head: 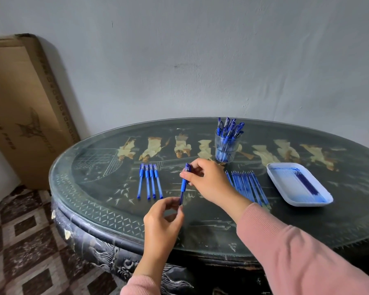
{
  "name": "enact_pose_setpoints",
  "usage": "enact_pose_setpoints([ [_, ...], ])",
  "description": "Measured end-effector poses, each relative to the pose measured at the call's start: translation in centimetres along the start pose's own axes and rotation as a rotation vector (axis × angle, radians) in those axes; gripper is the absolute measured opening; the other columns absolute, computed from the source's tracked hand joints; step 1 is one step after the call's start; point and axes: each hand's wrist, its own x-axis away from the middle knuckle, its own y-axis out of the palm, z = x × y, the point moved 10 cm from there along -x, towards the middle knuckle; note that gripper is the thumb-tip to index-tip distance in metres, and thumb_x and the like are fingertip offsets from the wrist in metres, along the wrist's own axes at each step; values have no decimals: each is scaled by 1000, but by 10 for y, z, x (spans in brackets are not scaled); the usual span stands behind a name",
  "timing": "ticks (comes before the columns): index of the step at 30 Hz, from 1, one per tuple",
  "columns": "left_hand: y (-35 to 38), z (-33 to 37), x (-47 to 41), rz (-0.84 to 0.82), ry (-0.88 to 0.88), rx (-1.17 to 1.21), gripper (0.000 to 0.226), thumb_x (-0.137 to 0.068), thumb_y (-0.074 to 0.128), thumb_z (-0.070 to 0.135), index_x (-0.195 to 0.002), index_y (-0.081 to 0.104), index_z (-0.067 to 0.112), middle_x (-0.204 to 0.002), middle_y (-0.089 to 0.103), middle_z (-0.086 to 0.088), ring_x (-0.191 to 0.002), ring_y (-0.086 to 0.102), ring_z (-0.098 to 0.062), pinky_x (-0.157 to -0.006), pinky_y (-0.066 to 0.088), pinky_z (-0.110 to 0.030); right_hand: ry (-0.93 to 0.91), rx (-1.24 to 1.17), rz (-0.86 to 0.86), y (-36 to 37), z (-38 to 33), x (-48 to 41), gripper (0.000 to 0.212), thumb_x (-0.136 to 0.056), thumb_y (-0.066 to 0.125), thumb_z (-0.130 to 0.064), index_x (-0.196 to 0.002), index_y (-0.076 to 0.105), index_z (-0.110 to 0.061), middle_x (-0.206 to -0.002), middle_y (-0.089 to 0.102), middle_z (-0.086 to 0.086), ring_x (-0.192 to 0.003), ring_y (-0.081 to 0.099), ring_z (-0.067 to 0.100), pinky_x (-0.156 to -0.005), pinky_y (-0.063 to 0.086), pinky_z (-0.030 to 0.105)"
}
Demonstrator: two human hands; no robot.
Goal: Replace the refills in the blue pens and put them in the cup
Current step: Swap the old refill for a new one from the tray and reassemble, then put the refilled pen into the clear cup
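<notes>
Just in front of the cup [225, 145], on the person's side of it, one blue pen [183, 185] is held up off the table [98, 201] between both hands. The right hand [207, 179] has its fingers [188, 174] curled round the top half. The left hand [161, 220] pinches the bottom tip end between thumb and fingertip. Looks to me like the tip section is being twisted, though I can't tell if it's coming off or going on.

Stuff I'd worry about:

- That end piece is only in a light pinch, so if it lets go suddenly it could drop and roll across the glassy top.
- The right forearm hangs right over the row of loose refills [248, 186] lying in front of the cup and a bit to its right. One careless drag of the sleeve [296, 252] and they scatter.
- The white tray [320, 202] further right of the cup is smeared blue and has spent refills in it, so inky fingers are a real chance.
- The cup is packed with leaning pens, so jamming another one in could tip it.

Four more pens [150, 182] lie to the left of the cup and nearer the person.
</notes>
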Motion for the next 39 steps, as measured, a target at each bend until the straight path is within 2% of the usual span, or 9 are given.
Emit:
enact_pose_setpoints([
  [7,-4,3,1,30,25,-29,27,-78,76,0,-91,69,22,-85,70,10,-79,67,0,-62,53,-11,-18,27,-32,5,-11,1,13,-88,72,-25,-89,68,-13,-81,68,-1,-80,66,18,-75,54,29],
  [13,-4,-1,-1,29,6,-13,25,-79,76,0,-93,69,20,-88,69,8,-83,66,1,-63,51,-9,-38,36,-82,22,-14,5,11,-95,62,-26,-99,60,-16,-95,63,1,-87,66,20,-76,59,40],
  [17,-3,3,-3,28,29,-27,21,-81,75,3,-95,69,17,-91,68,9,-87,65,2,-69,48,-5,-47,-22,-76,14,-10,7,7,-94,63,-16,-97,57,-19,-91,61,0,-85,67,19,-69,62,38],
  [20,4,-3,-2,-4,31,-90,19,-84,73,20,-102,68,21,-97,66,14,-92,64,1,-78,51,-11,-45,-80,42,-25,-14,-13,11,-93,65,-13,-100,57,-16,-94,63,7,-83,70,17,-64,62,33],
  [23,15,-4,-1,-44,128,-303,23,-80,76,17,-102,70,20,-95,63,16,-91,58,0,-81,44,-10,-81,-133,330,-99,-20,-46,23,-90,68,-9,-104,52,-18,-90,63,15,-81,71,29,-65,61,43],
  [27,25,-8,-3,-40,211,-532,26,-70,76,18,-96,74,19,-94,68,9,-88,64,-16,-83,53,-35,-170,-14,636,-176,-29,-71,35,-88,70,-11,-105,44,-28,-77,64,5,-74,69,29,-73,57,53],
  [31,27,-16,-4,-10,225,-583,31,-74,52,34,-85,77,20,-93,70,5,-84,66,-21,-79,55,-38,-166,108,682,-197,-23,-93,28,-91,67,-16,-108,45,-18,-76,64,1,-76,67,29,-75,54,44],
  [35,28,-18,-6,16,250,-588,31,-73,51,35,-82,77,20,-91,71,4,-81,68,-21,-76,56,-39,-175,224,651,-186,-15,-108,27,-93,66,-17,-111,46,-11,-73,65,4,-72,61,29,-65,43,33],
  [39,28,-17,-6,23,254,-611,31,-72,51,36,-81,77,21,-92,71,4,-81,68,-21,-77,56,-39,-164,396,558,-165,2,-124,22,-95,63,-22,-108,47,-12,-74,67,11,-67,61,31,-62,50,38],
])
